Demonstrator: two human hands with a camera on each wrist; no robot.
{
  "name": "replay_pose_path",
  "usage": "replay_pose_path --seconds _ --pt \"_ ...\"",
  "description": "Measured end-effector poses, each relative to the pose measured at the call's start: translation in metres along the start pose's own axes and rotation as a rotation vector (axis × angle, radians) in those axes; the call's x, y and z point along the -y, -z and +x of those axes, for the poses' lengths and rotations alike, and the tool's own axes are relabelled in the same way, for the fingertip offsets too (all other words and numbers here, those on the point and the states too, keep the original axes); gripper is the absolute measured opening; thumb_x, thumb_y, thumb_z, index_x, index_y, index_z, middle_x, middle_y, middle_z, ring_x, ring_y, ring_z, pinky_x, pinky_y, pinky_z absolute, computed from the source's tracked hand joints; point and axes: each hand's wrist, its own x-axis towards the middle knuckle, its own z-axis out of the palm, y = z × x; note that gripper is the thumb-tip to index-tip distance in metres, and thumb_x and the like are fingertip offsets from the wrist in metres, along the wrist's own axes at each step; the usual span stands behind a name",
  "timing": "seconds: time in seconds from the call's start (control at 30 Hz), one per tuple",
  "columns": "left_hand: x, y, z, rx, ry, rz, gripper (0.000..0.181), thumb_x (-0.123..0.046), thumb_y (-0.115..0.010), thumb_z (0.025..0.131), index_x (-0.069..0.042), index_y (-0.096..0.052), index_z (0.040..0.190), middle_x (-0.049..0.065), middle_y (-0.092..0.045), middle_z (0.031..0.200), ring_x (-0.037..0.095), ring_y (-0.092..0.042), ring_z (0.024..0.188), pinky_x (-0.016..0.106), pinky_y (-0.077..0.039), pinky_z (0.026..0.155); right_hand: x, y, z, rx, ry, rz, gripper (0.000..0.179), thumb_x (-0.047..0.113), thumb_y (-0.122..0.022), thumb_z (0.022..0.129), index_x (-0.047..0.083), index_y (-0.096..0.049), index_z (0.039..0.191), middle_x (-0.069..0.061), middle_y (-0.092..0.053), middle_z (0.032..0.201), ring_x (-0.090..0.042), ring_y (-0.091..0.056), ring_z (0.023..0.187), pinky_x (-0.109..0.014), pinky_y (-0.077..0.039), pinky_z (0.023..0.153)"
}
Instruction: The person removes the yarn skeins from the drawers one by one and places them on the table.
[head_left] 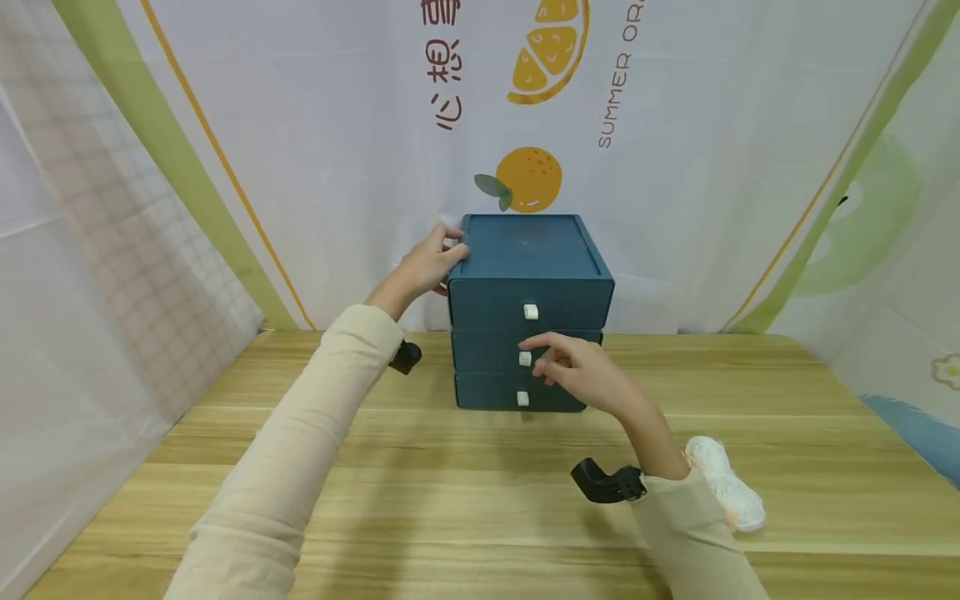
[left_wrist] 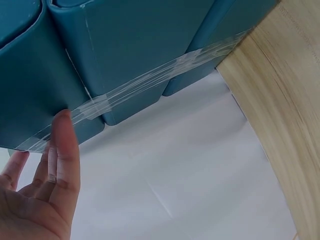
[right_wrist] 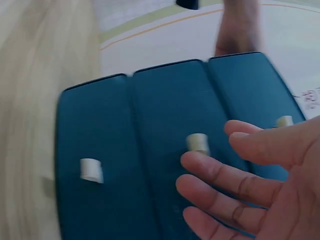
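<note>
A dark blue cabinet of three stacked drawers (head_left: 525, 250) stands near the table's back edge, with a small white knob on each drawer front. My left hand (head_left: 431, 258) rests against the cabinet's upper left edge, its fingertips touching the side in the left wrist view, beside a strip of clear tape (left_wrist: 165, 72). My right hand (head_left: 581, 371) is in front of the middle drawer. Its index finger reaches toward the middle knob (right_wrist: 198, 143); whether it touches the knob I cannot tell. Nothing is gripped between the right thumb and fingers in the right wrist view.
A white bundle, like yarn or string (head_left: 726, 483), lies on the wooden table (head_left: 420, 500) beside the right sleeve. Behind the cabinet hangs a white curtain (head_left: 337, 125) printed with oranges and lettering. Each wrist wears a black camera mount (head_left: 603, 483).
</note>
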Motion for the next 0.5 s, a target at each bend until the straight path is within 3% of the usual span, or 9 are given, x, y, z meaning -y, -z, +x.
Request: replay_pose_path --seconds 0.3,0.5 --pt "0.0 0.0 0.001 -0.005 0.006 0.008 0.049 -0.036 -0.039 0.097 -0.017 -0.029 0.142 0.012 -0.045 0.139 0.031 -0.061 0.099 0.043 -0.053 0.082 -0.008 -0.017 0.009 -0.014 -0.019 0.007 0.033 0.012 -0.053 0.095 0.011 -0.056 0.128 -0.015 -0.065 0.099 -0.03 -0.063 0.083 -0.03 -0.051 0.069" --pt "0.002 0.001 0.002 0.003 0.008 0.005 0.05 -0.036 -0.039 0.098 -0.017 -0.029 0.142 0.012 -0.045 0.139 0.031 -0.061 0.1 0.041 -0.054 0.082 -0.012 -0.025 0.012 -0.046 -0.028 0.019 0.029 0.012 -0.053 0.095 0.01 -0.059 0.123 -0.014 -0.065 0.096 -0.027 -0.063 0.08 -0.028 -0.051 0.066"
